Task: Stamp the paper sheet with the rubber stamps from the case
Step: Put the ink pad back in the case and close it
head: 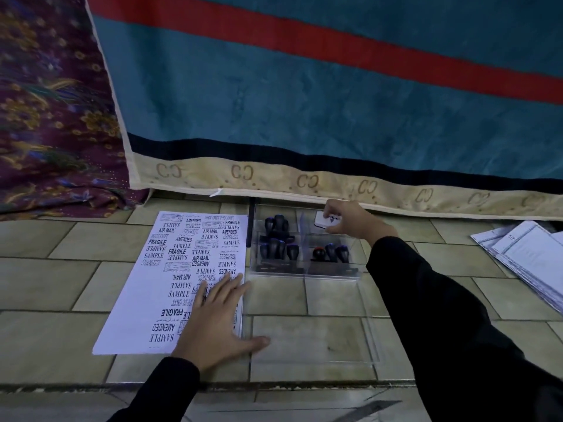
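- The right hand (347,219) pinches a small white stamp pad (327,221) between thumb and fingers, over the far right compartment of the clear case (304,274).
- The left hand (219,324) lies flat and spread on the near right part of the paper sheet (137,315), gripping nothing.
- Black-handled rubber stamps (275,239) stand inside the case, just right of the sheet.
- Printed words cover most of the sheet, on the tiled floor (45,284).

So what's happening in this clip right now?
A person is stamping a paper sheet on a tiled floor. The left hand lies flat on the sheet, already crowded with prints such as SAMPLE and FRAGILE. The right hand grips a small white item at the back of the clear case, which holds dark-handled stamps.
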`<state>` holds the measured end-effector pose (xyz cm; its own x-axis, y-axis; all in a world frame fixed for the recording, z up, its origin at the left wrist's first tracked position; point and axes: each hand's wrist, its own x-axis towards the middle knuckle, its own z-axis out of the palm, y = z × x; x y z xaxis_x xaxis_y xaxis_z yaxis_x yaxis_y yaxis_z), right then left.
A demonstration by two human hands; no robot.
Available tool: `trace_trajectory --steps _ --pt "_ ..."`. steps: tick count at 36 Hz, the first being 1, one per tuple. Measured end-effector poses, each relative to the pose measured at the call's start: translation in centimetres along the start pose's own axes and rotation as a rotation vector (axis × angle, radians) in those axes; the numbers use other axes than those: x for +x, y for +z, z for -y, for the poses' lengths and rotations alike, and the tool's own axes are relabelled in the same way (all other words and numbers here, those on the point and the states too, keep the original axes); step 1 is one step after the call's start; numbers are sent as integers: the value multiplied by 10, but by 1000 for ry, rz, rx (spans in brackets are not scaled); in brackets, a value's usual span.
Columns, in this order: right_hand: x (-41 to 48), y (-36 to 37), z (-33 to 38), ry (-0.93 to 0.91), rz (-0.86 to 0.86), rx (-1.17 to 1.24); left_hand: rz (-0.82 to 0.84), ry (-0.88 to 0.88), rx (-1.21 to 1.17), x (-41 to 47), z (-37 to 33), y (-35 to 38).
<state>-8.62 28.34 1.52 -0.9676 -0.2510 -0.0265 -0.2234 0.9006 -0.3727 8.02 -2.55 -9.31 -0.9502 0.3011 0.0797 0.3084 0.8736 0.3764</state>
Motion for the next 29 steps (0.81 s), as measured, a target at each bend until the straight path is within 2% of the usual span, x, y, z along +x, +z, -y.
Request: trace_trajectory --steps 11,29 --pt "29 8 -14 45 184 -23 -3 -12 -10 0 -2 -1" --pt "34 21 -21 42 231 12 14 -19 -41 1 -2 -5"
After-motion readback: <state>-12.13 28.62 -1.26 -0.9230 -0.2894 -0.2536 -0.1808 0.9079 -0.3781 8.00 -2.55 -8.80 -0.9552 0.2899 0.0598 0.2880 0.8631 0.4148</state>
